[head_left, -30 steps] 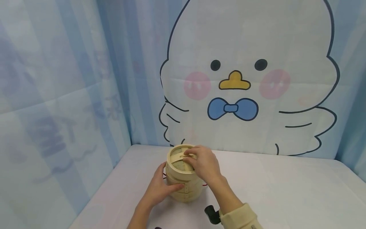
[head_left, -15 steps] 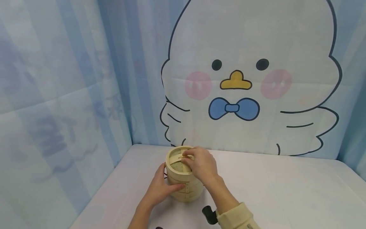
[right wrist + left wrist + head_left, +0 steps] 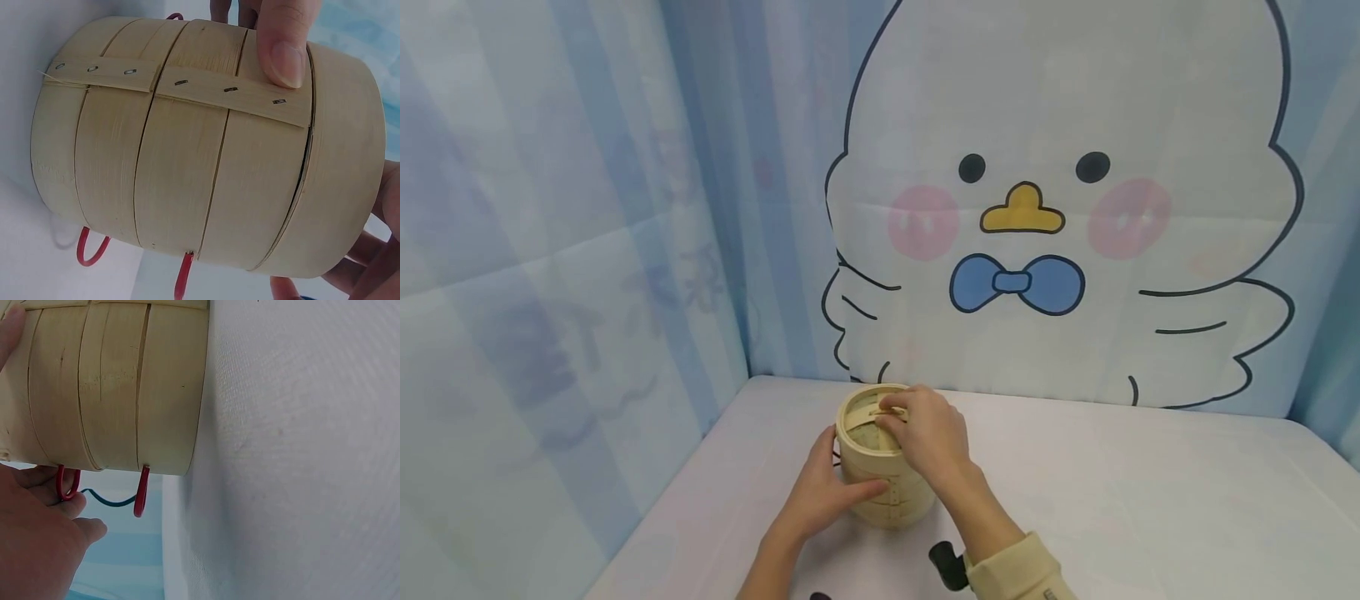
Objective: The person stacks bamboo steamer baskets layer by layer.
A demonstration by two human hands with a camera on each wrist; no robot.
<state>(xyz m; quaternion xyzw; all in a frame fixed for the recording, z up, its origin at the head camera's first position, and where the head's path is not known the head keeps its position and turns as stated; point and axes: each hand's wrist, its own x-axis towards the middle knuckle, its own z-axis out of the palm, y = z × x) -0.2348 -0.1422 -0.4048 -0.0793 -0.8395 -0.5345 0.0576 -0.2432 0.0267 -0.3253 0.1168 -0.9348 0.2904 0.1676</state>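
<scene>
A round bamboo steamer [image 3: 891, 500] with stacked tiers stands upright on the white table. Its woven-topped lid [image 3: 861, 433] sits on the upper tier, a thin dark seam showing between them in the right wrist view. My left hand [image 3: 823, 492] grips the steamer's side, thumb across the front and fingers round the far left. In the left wrist view, those fingers lie by a red loop handle [image 3: 67, 484]; a second red loop [image 3: 142, 494] hangs from the lower part. My right hand [image 3: 936, 433] pinches the strip handle [image 3: 880, 411] on top of the lid.
A black curved piece [image 3: 949, 565] shows beside the right sleeve [image 3: 1018, 571]. The white-covered table [image 3: 1135, 508] extends to the right. Behind it hangs a curtain [image 3: 1045, 100] with a cartoon bird, and a blue striped curtain [image 3: 587, 275] closes off the left side.
The lid and my right hand have come down slightly, and the lid lies flush on the tier. My left hand keeps its grip on the side.
</scene>
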